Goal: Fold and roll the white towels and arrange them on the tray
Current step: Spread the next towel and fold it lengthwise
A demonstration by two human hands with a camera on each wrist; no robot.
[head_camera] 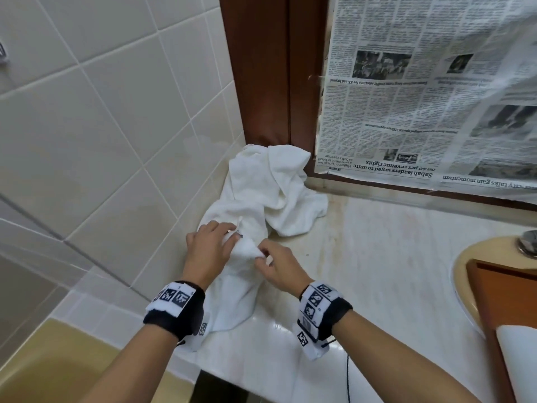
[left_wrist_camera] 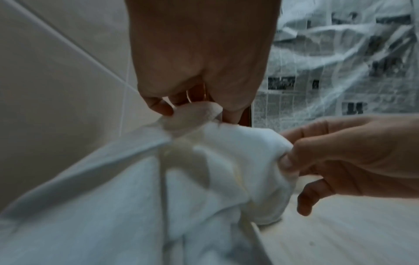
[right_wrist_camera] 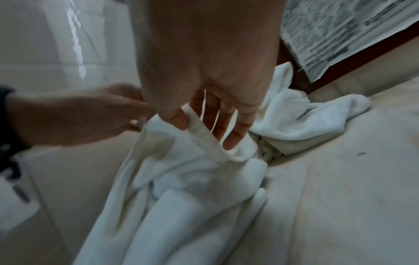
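A crumpled white towel (head_camera: 261, 187) lies on the marble counter (head_camera: 392, 271), in the corner by the tiled wall; its near end hangs over the counter's front edge. My left hand (head_camera: 232, 232) pinches a bunched bit of its edge (left_wrist_camera: 195, 114). Just to the right, my right hand (head_camera: 263, 255) pinches the towel's hem (right_wrist_camera: 204, 136) between thumb and fingers. The two hands are close together, lifting that part of the cloth (left_wrist_camera: 238, 152). At the far right a brown tray (head_camera: 494, 286) lies across the sink and holds a white rolled towel (head_camera: 520, 347).
A beige sink (head_camera: 462, 274) with a metal tap (head_camera: 529, 242) sits at the right. Newspaper (head_camera: 421, 97) covers the panel behind the counter, beside a dark wooden frame (head_camera: 270, 82). A tiled wall (head_camera: 101, 126) stands on the left, with a yellow tub (head_camera: 58, 359) below.
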